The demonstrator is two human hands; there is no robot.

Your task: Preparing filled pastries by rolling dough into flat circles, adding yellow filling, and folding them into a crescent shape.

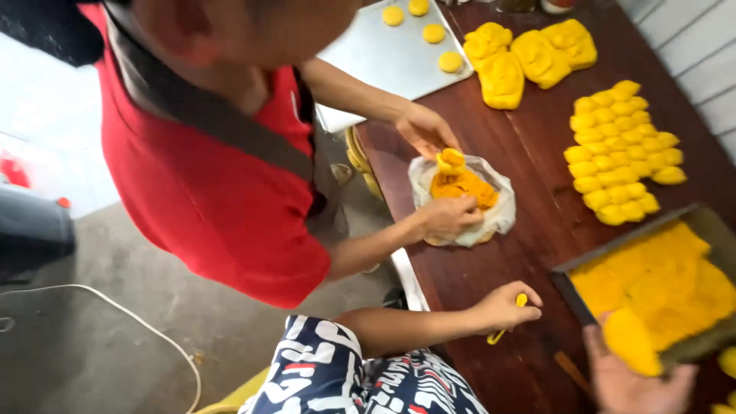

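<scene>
My left hand [502, 307] rests on the dark wooden table [529, 245], closed around a small yellow tool [507, 320]. Low on the right, my right hand [632, 387] holds a lump of orange paste [629, 341] at the front edge of a dark tray [636, 230]. That tray is filled with orange paste [667, 287]. Across the table a person in a red shirt [215, 176] has both hands on a clear plastic bag [498, 211] with orange paste [456, 184] in it.
Several small yellow dough balls [621, 149] lie in rows on the right side of the table. Three big yellow dough lumps [529, 54] sit at the far end, beside a metal sheet [376, 57] with round yellow pieces. A white cord [115, 307] crosses the concrete floor.
</scene>
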